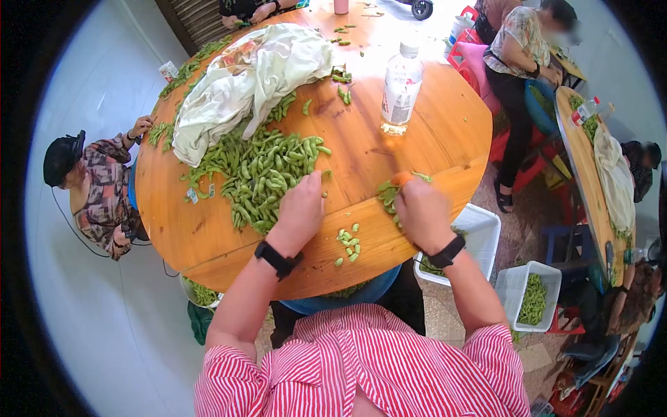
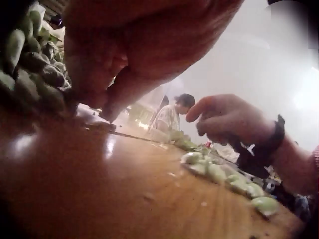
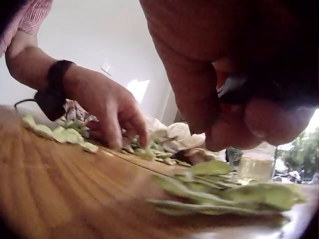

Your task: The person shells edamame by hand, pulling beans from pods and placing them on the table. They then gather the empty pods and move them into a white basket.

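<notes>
My left hand [image 1: 300, 212] reaches down at the right edge of a heap of green soybean pods [image 1: 267, 174]. In the left wrist view its thumb and fingers point down close over the table, with a gap between their tips. My right hand [image 1: 424, 212] has its fingers bent above a small pile of flat green pods [image 3: 219, 191]; whether it holds anything I cannot tell. Something orange [image 1: 401, 178] shows at its index finger. Between the hands lie several shelled beans [image 1: 349, 244], also seen as pale green beans [image 2: 239, 184] in the left wrist view.
A bottle [image 1: 401, 87] with pale liquid stands beyond my right hand. White cloth [image 1: 253, 73] covers the back of the heap. Below the table's front edge is a blue basin [image 1: 333, 300]; white crates [image 1: 528, 295] stand at right. Other people sit around.
</notes>
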